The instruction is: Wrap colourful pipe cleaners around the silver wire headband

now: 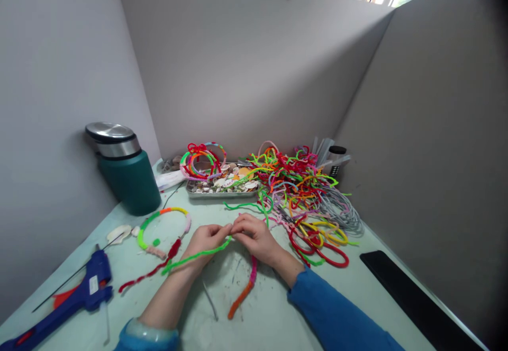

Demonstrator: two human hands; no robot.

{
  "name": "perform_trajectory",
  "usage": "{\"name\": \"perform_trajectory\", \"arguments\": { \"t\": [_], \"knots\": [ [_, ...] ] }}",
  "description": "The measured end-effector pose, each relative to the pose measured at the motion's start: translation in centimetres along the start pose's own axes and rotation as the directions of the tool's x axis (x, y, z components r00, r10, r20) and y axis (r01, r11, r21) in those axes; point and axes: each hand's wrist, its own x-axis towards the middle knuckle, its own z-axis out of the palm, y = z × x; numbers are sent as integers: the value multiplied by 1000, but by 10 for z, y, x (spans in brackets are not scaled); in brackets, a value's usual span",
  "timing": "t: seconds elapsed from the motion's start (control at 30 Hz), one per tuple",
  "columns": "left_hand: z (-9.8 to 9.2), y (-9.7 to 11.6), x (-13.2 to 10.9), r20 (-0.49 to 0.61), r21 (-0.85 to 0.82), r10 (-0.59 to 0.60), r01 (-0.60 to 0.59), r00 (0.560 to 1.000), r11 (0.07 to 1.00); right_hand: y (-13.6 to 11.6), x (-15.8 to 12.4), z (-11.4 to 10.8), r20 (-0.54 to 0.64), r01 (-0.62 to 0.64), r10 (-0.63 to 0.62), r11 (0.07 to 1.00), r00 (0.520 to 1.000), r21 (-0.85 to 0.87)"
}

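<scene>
My left hand (208, 241) and my right hand (256, 237) meet at the fingertips above the middle of the table, both pinched closed. Between them they hold one end of a green pipe cleaner (196, 256), whose loose part runs left across my left wrist. From below my right hand hangs a pink and orange wrapped strip (246, 288), curving toward the table's front; its upper end is hidden by the fingers. A short grey wire (210, 300) lies just left of it. Left of my hands rests a multicoloured ring (166, 210) with a dark red twisted tail (153, 271).
A blue glue gun (90, 285) and a green bottle (133, 179) stand left. Behind are a metal tray (222, 195) of buttons, finished rings (202, 161) and a pipe cleaner pile (293, 171). Red-handled scissors (335, 255) and a black strip (413, 293) lie right.
</scene>
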Motion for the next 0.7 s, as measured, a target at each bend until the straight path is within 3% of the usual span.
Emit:
{"name": "perform_trajectory", "arguments": {
  "t": [0.17, 0.37, 0.7],
  "knots": [
    [-1, 3, 0, 66, 5, 64, -64, 996, 998, 4, -2, 3, -33, -77, 78, 997, 996, 5],
    [-2, -2, 5, 129, -39, 105, -101, 986, 994, 3, -4, 4, 5, -219, 219, 975, 976, -43],
    [1, -9, 6, 93, -98, 92, -83, 991, 992, -2, -2, 1, 38, -265, 263, 959, 964, 103]
  ]
}}
